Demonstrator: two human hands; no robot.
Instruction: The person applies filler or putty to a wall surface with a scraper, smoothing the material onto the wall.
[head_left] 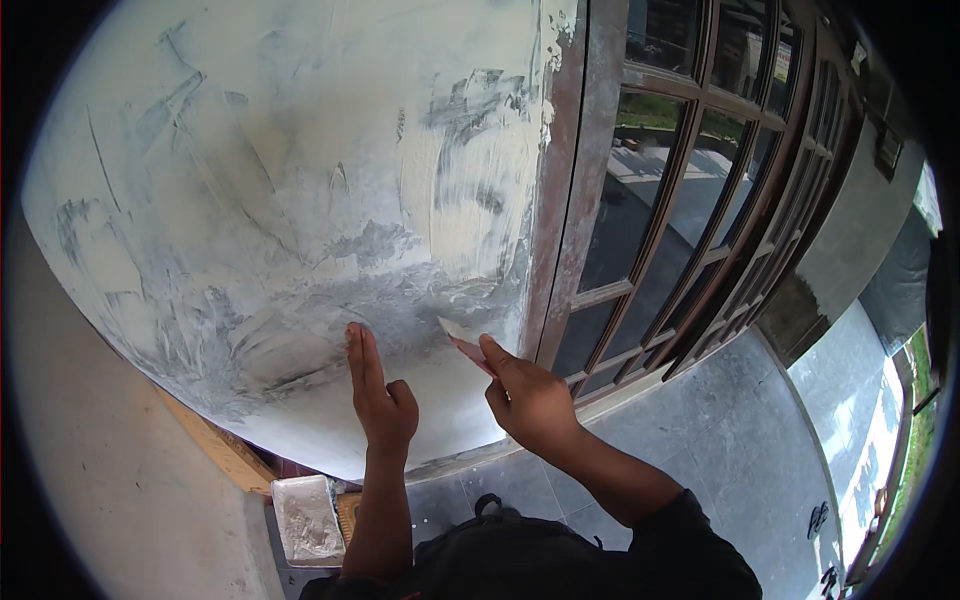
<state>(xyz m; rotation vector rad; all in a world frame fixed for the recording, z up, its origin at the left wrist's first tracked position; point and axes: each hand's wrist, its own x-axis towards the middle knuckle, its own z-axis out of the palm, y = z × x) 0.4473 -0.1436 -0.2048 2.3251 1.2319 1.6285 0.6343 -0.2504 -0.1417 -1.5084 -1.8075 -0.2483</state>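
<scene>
A wall (300,150) coated with patchy white and grey putty fills the view in front of me. My right hand (535,395) grips a putty knife (470,350) by its reddish handle, thumb along the top. The pale blade points up and left at the lower part of the wall; whether its edge touches the surface I cannot tell. Left of it, my left hand (380,405) holds nothing, its fingers stretched up and the thumb apart. Those fingertips are at a grey, smeared patch of the wall, seemingly against it.
A white tray (305,520) smeared with putty rests low at the left, beside a yellowish box (348,512). Right of the wall stands a brown-framed glass door (640,230). Grey floor tiles (690,430) run along its foot. Another plain wall (120,450) borders the left.
</scene>
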